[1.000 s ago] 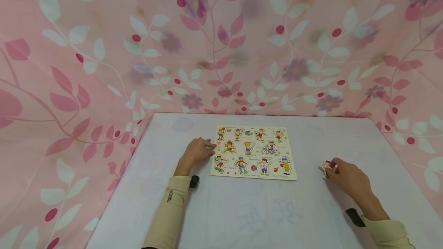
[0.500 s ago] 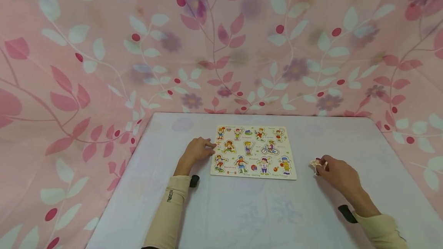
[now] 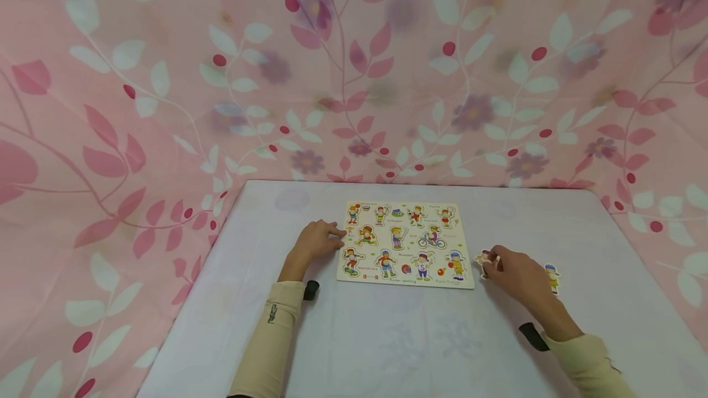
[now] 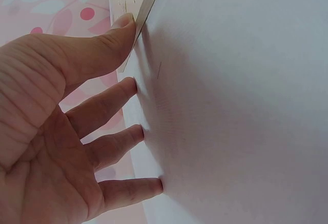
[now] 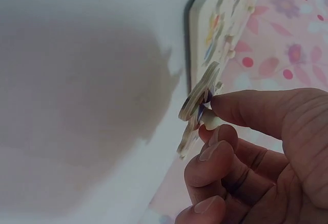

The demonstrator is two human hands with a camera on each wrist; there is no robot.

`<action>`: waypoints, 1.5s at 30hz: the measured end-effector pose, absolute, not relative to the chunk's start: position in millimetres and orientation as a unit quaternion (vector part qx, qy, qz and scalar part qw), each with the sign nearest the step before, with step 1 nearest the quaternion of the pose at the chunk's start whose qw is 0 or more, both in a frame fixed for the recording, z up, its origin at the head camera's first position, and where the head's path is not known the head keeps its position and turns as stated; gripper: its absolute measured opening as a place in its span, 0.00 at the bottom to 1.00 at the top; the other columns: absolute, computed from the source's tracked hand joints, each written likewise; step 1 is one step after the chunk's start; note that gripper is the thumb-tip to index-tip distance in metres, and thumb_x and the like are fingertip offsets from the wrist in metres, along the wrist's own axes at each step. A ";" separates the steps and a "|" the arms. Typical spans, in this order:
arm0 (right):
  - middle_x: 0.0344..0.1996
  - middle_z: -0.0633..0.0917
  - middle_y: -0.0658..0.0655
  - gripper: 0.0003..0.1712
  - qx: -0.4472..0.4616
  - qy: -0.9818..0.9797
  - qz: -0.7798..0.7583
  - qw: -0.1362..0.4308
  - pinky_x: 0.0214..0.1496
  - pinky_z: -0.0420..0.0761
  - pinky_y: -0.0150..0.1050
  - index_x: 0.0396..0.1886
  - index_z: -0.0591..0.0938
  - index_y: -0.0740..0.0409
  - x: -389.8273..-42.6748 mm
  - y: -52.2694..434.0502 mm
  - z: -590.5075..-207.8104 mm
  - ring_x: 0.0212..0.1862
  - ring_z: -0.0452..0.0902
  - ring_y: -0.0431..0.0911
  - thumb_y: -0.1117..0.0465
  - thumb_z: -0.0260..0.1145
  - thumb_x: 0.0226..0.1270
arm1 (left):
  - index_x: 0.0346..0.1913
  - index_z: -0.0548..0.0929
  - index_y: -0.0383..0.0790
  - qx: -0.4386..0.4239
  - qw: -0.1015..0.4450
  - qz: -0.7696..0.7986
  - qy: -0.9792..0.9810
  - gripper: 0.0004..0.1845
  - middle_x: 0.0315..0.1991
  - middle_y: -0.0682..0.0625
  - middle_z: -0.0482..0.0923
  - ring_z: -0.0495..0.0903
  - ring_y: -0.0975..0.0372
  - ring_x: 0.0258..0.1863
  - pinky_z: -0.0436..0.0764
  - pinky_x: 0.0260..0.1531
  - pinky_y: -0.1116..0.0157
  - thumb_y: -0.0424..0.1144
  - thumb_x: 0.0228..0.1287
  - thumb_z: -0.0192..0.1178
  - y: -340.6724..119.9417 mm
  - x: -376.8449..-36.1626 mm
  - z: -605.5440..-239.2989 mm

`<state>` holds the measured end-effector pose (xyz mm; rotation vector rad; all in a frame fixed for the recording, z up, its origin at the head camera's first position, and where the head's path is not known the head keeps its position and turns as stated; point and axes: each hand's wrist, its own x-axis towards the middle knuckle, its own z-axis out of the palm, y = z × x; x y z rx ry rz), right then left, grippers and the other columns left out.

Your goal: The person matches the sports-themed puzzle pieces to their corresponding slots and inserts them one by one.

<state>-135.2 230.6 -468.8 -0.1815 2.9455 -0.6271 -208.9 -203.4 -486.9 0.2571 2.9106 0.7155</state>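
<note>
A wooden puzzle board [image 3: 405, 244] with cartoon sports figures lies flat on the white table [image 3: 387, 336]. My left hand [image 3: 316, 239] rests on the table with straight fingers; its thumb [image 4: 110, 42] touches the board's left edge [image 4: 148, 1]. My right hand [image 3: 511, 269] pinches a small figure piece [image 3: 485, 261] by its knob, just right of the board's lower right corner. In the right wrist view the piece [image 5: 197, 101] hangs tilted above the table, close to the board's edge [image 5: 192, 34].
Another loose figure piece [image 3: 552, 277] lies on the table to the right of my right hand. Pink floral cloth [image 3: 354, 66] hangs behind and around the table. The table's near half is bare.
My right hand has carried the pinched piece leftward toward the board. A second loose piece, hidden before, now shows on the table. The left hand has stayed put.
</note>
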 end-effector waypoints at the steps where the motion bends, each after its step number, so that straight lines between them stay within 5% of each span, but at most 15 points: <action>1: 0.22 0.76 0.51 0.13 -0.061 0.974 -0.208 0.063 0.19 0.66 0.37 0.43 0.80 0.61 -136.3 227.7 -468.5 0.22 0.68 0.45 0.57 0.64 0.66 | 0.50 0.89 0.47 0.086 0.065 0.237 0.966 0.16 0.60 0.46 0.78 0.73 0.46 0.63 0.69 0.63 0.51 0.42 0.58 0.72 -203.6 -209.0 -487.2; 45: 0.16 0.74 0.46 0.06 -0.132 0.968 -0.205 0.057 0.21 0.64 0.36 0.31 0.79 0.54 -153.3 123.5 -481.7 0.20 0.67 0.41 0.58 0.68 0.61 | 0.50 0.88 0.47 0.097 0.058 0.240 0.964 0.16 0.60 0.45 0.78 0.74 0.47 0.62 0.70 0.62 0.51 0.41 0.58 0.71 -204.9 -209.2 -488.8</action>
